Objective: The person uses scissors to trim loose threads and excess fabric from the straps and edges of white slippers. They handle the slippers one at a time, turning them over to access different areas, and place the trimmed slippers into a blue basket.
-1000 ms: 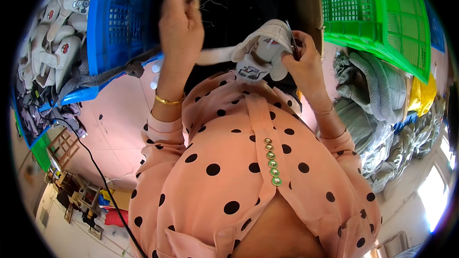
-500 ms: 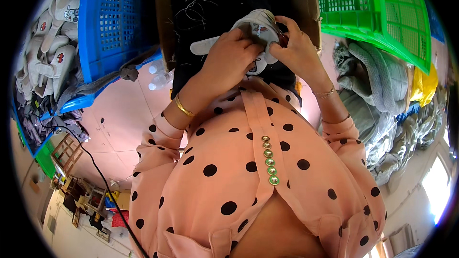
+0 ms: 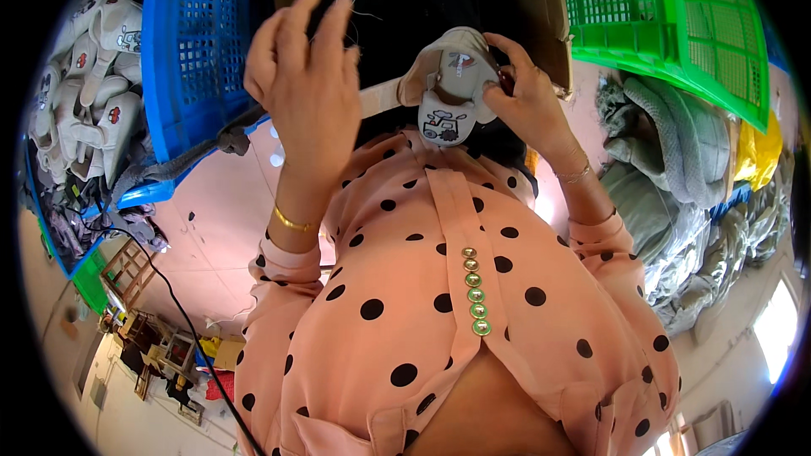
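A small pale grey-beige shoe upper, with an embroidered vehicle on its toe and a long strap reaching left, is held above my lap. My right hand grips its right side, thumb on the near face and fingers behind. A small dark red object shows between that thumb and forefinger; its kind is mostly hidden. My left hand is raised to the left of the upper, apart from it, fingers spread. Loose pale threads lie on the dark cloth just beyond its fingertips.
A cardboard box stands in front, between a blue plastic basket on the left and a green one on the right. Similar shoe uppers are heaped at far left. Grey fabric is piled at right. A black cable hangs at left.
My left hand has let go of the shoe upper and moved left and up, its fingers spreading. The upper now shows its embroidered toe more fully, still in my right hand.
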